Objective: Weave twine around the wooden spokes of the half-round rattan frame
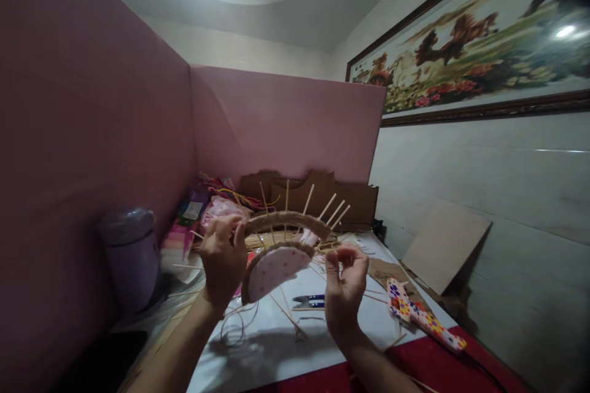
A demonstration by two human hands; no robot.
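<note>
My left hand (224, 258) grips the left end of a fan-shaped craft frame raised above the table. The frame has a brown curved band (286, 219) and, below it, a half-round piece (276, 271) covered in pale pink dotted cloth with a brown rim. Thin wooden sticks (308, 199) radiate through the band, several poking out past it. My right hand (346, 279) is closed in a pinch beside the frame's lower right end; what lies between its fingertips is too small to make out. Small snips (316, 302) with dark blue handles lie between the hands.
A glue gun (419, 313) with a flowered pattern lies on the right, its cord trailing over red cloth (426, 353). Loose twine (233, 333) and sticks lie on the white tabletop (258, 359). Cut cardboard (353, 206) stands behind. At left is a purple lidded container (133, 261).
</note>
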